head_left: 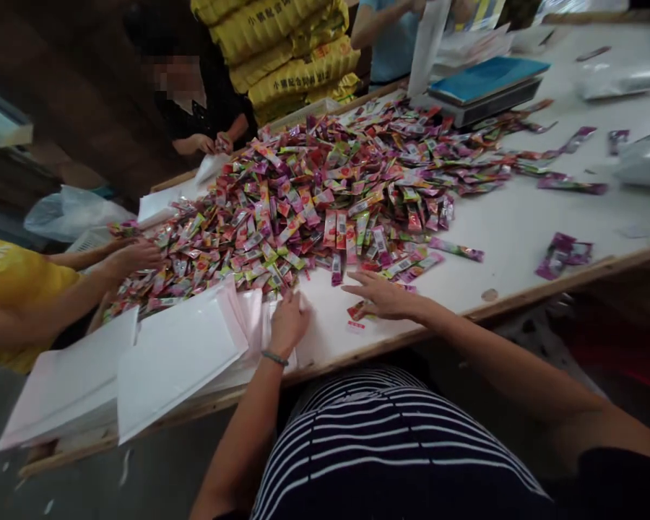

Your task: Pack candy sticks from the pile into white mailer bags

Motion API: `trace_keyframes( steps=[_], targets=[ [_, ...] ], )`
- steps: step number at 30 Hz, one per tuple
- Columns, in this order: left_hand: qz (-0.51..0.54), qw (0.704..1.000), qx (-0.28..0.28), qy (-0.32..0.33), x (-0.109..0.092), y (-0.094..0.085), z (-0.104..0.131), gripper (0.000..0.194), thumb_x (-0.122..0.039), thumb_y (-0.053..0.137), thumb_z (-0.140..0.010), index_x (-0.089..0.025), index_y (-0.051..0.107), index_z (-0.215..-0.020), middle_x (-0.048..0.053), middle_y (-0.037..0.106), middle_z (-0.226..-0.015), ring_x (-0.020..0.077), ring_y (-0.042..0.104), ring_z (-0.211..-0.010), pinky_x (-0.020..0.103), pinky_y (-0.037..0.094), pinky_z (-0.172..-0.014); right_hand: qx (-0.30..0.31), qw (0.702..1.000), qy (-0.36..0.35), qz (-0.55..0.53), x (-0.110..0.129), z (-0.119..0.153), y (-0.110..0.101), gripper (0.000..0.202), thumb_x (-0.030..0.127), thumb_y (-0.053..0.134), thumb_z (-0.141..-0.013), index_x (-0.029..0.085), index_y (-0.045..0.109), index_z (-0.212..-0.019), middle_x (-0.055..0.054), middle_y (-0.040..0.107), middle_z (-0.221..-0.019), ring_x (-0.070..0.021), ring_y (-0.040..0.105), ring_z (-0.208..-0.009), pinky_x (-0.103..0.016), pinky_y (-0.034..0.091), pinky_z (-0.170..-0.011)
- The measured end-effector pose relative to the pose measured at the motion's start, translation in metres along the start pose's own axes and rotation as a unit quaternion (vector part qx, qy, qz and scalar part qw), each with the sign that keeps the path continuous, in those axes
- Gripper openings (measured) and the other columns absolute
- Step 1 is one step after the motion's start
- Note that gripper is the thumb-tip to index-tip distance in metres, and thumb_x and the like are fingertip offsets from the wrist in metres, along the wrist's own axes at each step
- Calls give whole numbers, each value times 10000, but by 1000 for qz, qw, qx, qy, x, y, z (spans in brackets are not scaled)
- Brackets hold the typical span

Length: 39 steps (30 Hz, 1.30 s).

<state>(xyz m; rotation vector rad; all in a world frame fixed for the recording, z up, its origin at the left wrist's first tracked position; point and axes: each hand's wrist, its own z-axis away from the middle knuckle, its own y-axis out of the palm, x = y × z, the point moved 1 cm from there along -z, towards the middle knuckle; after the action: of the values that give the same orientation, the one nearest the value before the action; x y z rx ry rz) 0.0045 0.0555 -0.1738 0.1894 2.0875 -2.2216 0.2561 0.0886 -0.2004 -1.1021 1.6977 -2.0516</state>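
Observation:
A large pile of small colourful packets (303, 188) covers the middle of the white table (520, 224). At the pile's near edge, my left hand (289, 322), with a green band on the wrist, has its fingers bent toward the packets; what its fingertips touch is too small to make out. My right hand (382, 295) is spread over the table to the right of it, fingers apart, above a few loose packets (357, 310). White plastic bags (181, 354) lie stacked left of my left hand.
A person in yellow (27, 289) reaches into the pile from the left. Another person in black (200, 119) stands across the table. Yellow sacks (287, 58) are stacked behind. A blue-topped scale (487, 83) sits at the back right. The table's wooden edge (552, 289) runs near me.

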Motion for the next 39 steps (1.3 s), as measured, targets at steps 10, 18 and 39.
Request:
trace_keyframes(
  steps=[10,18,39],
  targets=[
    [155,987,22,33,-6,11,43,371,-141,592,-834,-165,621,-1203,61,652,-959,184,614,-846,333,502,-836,-61,990,125,-9,-1,-4,0,258,260,477,-951,135,647,-1100,-117,641,-1021,-212,577,-928,-294,415,-797],
    [42,993,39,103,-6,7,42,74,-248,643,-839,-179,631,-862,74,629,-884,247,545,-907,367,455,-822,-73,991,105,34,14,4,0,319,226,511,-929,155,586,-1231,-135,599,-1194,-260,518,-1073,-344,387,-909],
    [85,971,51,218,-11,16,9,88,-116,645,-797,-170,623,-864,138,615,-1269,291,513,-1231,455,435,-1021,-86,995,41,-13,14,1,-8,499,267,621,-875,160,510,-1350,-140,574,-1326,-275,471,-1220,-387,371,-967]
  ],
)
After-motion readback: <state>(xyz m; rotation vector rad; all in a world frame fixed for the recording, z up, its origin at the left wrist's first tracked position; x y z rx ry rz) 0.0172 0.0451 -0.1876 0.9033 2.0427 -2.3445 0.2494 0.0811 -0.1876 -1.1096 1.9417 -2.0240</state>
